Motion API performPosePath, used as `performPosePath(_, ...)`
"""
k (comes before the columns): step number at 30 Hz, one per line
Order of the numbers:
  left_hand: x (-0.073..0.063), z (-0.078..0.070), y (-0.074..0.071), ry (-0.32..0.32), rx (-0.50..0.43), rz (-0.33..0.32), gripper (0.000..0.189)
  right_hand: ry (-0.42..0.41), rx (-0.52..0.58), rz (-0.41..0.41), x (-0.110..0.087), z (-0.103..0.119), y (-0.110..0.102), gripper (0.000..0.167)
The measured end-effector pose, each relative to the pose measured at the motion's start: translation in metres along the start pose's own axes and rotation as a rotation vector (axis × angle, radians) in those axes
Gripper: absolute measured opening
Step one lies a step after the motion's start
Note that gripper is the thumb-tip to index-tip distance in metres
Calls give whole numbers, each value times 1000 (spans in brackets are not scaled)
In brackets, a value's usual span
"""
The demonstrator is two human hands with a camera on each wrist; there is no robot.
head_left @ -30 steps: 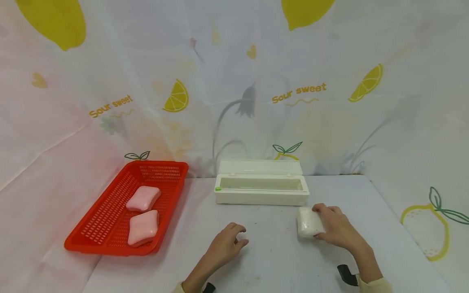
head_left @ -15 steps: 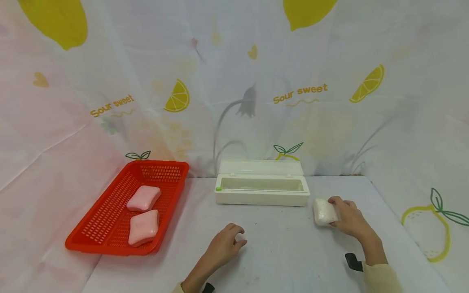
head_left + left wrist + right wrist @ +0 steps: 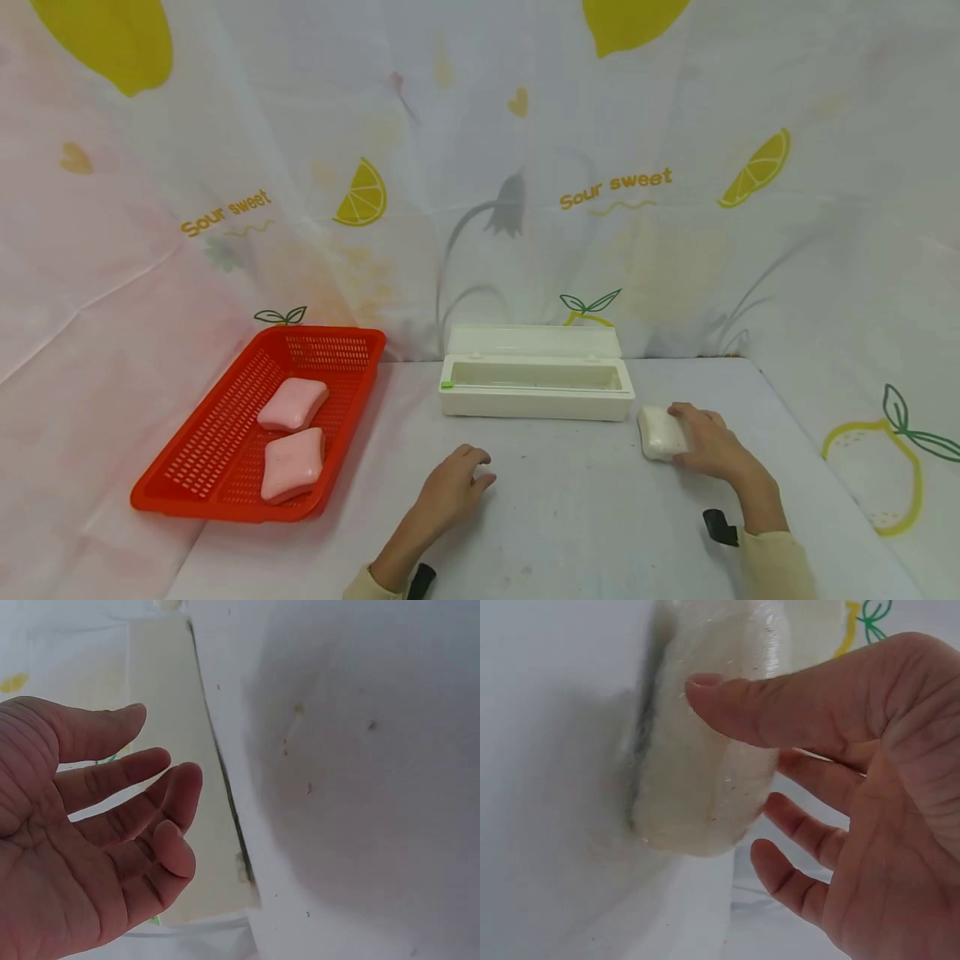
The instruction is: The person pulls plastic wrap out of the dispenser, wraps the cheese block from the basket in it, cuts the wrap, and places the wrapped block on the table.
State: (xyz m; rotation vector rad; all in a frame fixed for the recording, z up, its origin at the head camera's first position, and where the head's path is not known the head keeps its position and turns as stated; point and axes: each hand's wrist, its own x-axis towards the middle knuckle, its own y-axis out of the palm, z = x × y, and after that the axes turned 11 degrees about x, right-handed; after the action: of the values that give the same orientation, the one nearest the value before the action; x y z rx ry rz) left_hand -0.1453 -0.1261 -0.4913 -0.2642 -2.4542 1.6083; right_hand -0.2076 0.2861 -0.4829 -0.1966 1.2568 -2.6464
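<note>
My right hand (image 3: 708,446) holds a white bar of soap (image 3: 660,433) by its right end, right of the long white box. In the right wrist view the thumb lies along the side of the soap (image 3: 697,765), whose lower edge is close against the white table. The other fingers reach behind it, partly hidden. My left hand (image 3: 452,486) hovers over the table in front of the box, fingers loosely bent, nothing in it; the left wrist view shows the bare palm (image 3: 67,870).
The white box (image 3: 536,406) stands at the back with its lid (image 3: 534,341) raised and a green tab at the left. On the left, a red basket (image 3: 232,509) holds two pink soap bars (image 3: 293,403). A lemon-print cloth (image 3: 480,167) hangs behind the table.
The right hand has carried the white soap to the right and slightly away, mostly in the first half second. My left hand has drifted slightly left.
</note>
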Motion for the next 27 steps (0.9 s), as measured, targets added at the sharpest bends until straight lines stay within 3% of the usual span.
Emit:
performPosePath(3, 11, 5, -6, -4, 84, -70, 22, -35, 2, 10, 0, 8, -5, 75)
performPosePath(7, 26, 13, -17, 6, 256, -209, 23, -106, 29, 6, 4, 21, -9, 71)
performPosePath(10, 38, 20, -27, 8, 318, -274, 27, -157, 51, -13, 10, 30, -10, 67)
performPosePath(14, 56, 31, -36, 43, 309, -334, 29, -143, 84, -31, 20, 44, -6, 64)
performPosePath(20, 79, 42, -36, 82, 272, -418, 31, -150, 124, -63, 34, 60, 5, 57)
performPosePath(27, 99, 47, -38, 93, 304, -440, 30, -232, 143, -95, 53, 70, 23, 53)
